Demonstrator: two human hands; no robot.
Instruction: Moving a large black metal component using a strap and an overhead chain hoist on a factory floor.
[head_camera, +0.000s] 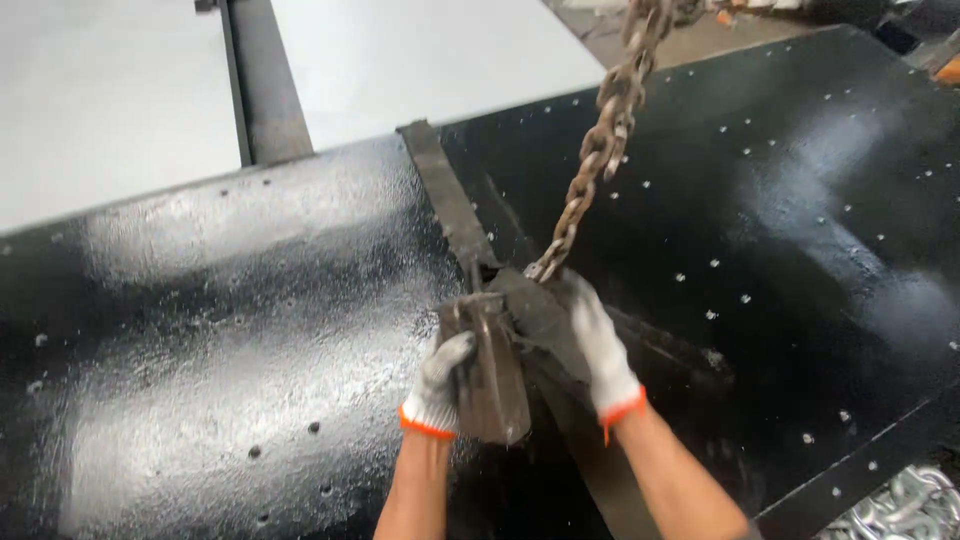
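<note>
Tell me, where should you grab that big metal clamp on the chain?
Best to hold the metal clamp by its two flat sides, coming from below, as the left hand and right hand do now. The rusty chain hooks on at the top and pulls upward, so the lower body is the free part. The clamp sits over the ridge of the black steel plate, so fingers probably belong outside.

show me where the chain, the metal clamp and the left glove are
chain (603, 140): head view, on a rusty link halfway up.
metal clamp (493, 375): head view, on its broad front face.
left hand (438, 385): head view, on the glove's back.
</note>
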